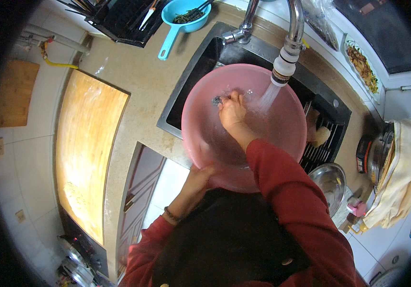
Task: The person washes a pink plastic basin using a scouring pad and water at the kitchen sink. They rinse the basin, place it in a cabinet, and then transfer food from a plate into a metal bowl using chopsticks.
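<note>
A large pink plastic basin (205, 143) rests over the sink (187, 80), partly covering it. My left hand (201, 178) grips the basin's near-left rim, with the fingers inside partly blurred. Inside the basin my right hand (233, 110) clutches a grey scouring ball, probably steel wool (216, 100). Water streams from the faucet's white spout (285, 66) into the basin, to the right of my right hand. Some water shows on the basin's inner surface.
A blue strainer (172, 37) with dark greens stands behind on the counter. A wooden board (87, 143) lies left. On the right are a drying rack (320, 154) inside the sink, a glass bowl (329, 188) and cloth-covered cookware (395, 172). A food plate (361, 66) sits on the sill.
</note>
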`<act>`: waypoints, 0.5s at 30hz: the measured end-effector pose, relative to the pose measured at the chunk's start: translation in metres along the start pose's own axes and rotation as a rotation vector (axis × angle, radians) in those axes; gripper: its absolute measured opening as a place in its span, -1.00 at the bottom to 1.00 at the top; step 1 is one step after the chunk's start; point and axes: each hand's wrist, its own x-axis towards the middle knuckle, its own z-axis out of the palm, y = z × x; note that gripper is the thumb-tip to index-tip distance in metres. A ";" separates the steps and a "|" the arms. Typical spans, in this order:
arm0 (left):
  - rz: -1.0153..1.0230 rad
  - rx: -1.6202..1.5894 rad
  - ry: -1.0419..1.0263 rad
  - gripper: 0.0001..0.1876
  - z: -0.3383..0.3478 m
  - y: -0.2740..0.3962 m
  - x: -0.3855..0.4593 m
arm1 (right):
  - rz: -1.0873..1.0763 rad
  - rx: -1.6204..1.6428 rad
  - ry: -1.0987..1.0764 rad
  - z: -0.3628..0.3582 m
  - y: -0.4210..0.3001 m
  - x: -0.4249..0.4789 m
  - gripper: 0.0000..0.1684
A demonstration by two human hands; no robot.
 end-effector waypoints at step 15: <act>0.116 -0.240 -0.053 -0.35 0.007 0.004 -0.002 | -0.118 -0.135 -0.813 -0.115 0.034 -0.067 -0.61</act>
